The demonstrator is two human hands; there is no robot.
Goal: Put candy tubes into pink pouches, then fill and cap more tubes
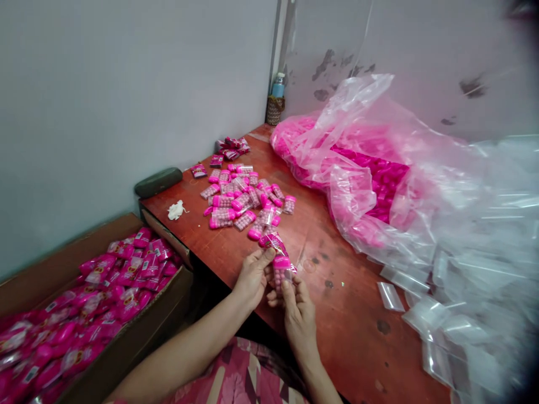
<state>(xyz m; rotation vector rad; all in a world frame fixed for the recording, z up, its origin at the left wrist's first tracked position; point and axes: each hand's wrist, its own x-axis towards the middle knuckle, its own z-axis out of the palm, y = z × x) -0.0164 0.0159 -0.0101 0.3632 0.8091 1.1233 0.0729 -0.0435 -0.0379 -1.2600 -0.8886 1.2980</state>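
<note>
Near the front edge of the table, both hands meet over a small clear container (282, 274) with a pink cap, filled with pale pink balls. My right hand (302, 314) pinches its lower end between thumb and fingers. With its thumb on top, my left hand (253, 275) grips a printed pink wrapper (273, 242) at the capped end. Whether the container is partly inside the wrapper I cannot tell. Just beyond the hands lies a loose pile of similar pink-capped containers (242, 199). Several printed wrappers (231, 148) are heaped behind that pile.
A cardboard box (168, 306) full of wrapped pink packs (101, 303) stands at the left. On the red table (311, 336), a big plastic bag of pink caps (385, 182) and clear plastic pieces (458, 314) spread rightward. A dark case (159, 182) and white crumpled scrap (176, 210) lie left.
</note>
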